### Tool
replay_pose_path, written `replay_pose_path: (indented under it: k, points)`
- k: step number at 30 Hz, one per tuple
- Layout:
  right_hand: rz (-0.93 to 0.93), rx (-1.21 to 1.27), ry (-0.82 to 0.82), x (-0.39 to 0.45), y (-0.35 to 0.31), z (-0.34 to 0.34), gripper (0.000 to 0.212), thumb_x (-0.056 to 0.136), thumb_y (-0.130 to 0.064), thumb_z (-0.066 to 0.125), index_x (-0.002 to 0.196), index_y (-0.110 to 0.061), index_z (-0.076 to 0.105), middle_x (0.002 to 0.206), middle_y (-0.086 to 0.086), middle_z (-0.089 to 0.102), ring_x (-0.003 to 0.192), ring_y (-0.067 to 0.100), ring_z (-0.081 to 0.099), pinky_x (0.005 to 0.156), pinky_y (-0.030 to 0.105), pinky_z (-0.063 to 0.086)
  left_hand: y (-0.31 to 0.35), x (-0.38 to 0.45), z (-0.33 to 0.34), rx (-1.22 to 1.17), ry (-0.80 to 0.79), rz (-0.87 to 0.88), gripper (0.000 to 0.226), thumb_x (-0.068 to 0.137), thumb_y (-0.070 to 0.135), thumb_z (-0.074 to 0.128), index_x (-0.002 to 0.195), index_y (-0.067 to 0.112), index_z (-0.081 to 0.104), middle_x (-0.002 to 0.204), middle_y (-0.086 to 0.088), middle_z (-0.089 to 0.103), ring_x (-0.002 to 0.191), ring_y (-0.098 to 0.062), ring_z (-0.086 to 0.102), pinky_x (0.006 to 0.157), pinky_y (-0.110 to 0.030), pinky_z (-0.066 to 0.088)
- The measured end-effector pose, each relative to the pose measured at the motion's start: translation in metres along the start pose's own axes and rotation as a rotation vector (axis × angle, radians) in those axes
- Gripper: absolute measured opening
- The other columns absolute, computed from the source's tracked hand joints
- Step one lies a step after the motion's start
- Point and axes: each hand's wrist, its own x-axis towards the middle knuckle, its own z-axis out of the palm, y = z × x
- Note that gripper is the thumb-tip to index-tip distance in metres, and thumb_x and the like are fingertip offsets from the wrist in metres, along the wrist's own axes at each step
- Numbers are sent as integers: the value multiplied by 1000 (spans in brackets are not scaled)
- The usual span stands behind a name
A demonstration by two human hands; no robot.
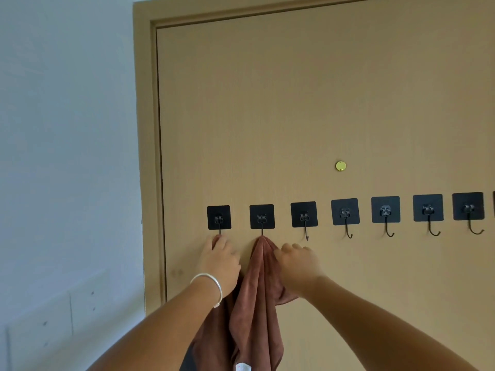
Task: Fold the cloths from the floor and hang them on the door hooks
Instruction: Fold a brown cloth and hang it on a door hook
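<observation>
I see the brown cloth [257, 298] hanging long-axis down between my hands, left fingers [218, 246] pinching its corner just below the first hook [219, 226], right fingers [288, 250] grasping its edge.

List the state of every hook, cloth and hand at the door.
Brown cloth: hanging from second hook.
First hook: cloth at its tip.
Other hooks: bare.
Left hand: holding cloth at first hook.
Right hand: gripping cloth.
Door: closed.
</observation>
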Motion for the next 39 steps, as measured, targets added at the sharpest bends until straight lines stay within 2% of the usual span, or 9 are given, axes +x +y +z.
replay_pose_path:
  k: [2, 6, 12, 16, 20, 30, 34, 39]
  points:
    - [12, 44, 101, -1, 9, -6, 37, 90, -19, 44, 126, -18, 52, 115, 3, 57, 102, 24, 53, 85, 34, 43, 3, 9, -10, -89, 130, -42, 53, 99, 43, 31, 146, 18, 32, 153, -5, 28, 146, -24, 7, 117, -51, 3]
    - [102, 1, 275, -16, 46, -22, 51, 84, -22, 57, 134, -14, 53, 128, 6, 59, 121, 26, 52, 102, 40, 42, 32, 37, -34, -187, 277, 3, 59, 99, 48, 27, 151, 20, 20, 157, -5, 20, 147, -23, 3, 118, -50, 4]
    - [321, -214, 198, -82, 151, -49, 58, 95, -32, 42, 148, -13, 28, 146, 5, 40, 138, 25, 30, 116, 41, 20, 123, 77, -67, -312, 380, 137, 61, 99, 49, 26, 151, 19, 19, 159, -4, 17, 147, -22, 2, 118, -49, 1]
    - [469, -331, 142, -145, 205, -73, 60, 95, -38, 41, 148, -14, 27, 146, 4, 40, 138, 24, 30, 117, 41, 21, 193, 94, -92, -402, 415, 231, 62, 97, 50, 29, 151, 20, 20, 158, -4, 20, 147, -22, 4, 117, -49, 3]
    - [583, -419, 112, -201, 231, -97, 56, 93, -41, 46, 142, -16, 37, 140, 3, 47, 131, 23, 39, 114, 40, 27, 256, 97, -116, -515, 477, 355, 62, 97, 49, 30, 150, 20, 20, 157, -3, 20, 147, -21, 5, 117, -49, 3]
    - [991, -687, -74, -353, 240, -184, 61, 92, -47, 46, 145, -18, 34, 143, 3, 43, 136, 23, 34, 116, 43, 19, 397, 78, -203, -803, 590, 783, 65, 98, 52, 26, 153, 22, 9, 159, -5, 13, 147, -22, 3, 118, -48, 2]
    - [1158, -824, -170, -420, 213, -234, 62, 91, -47, 48, 144, -18, 36, 141, 4, 45, 134, 24, 36, 115, 44, 21, 450, 31, -254, -943, 648, 951, 66, 97, 50, 28, 153, 21, 7, 160, -5, 11, 147, -23, 2, 118, -49, 4]
    - [1353, -979, -286, -513, 155, -309, 63, 90, -47, 47, 145, -18, 34, 141, 3, 43, 133, 23, 37, 114, 43, 23, 494, -72, -337, -1129, 734, 1171, 66, 97, 51, 29, 153, 21, 10, 160, -6, 12, 147, -23, 3, 117, -49, 7]
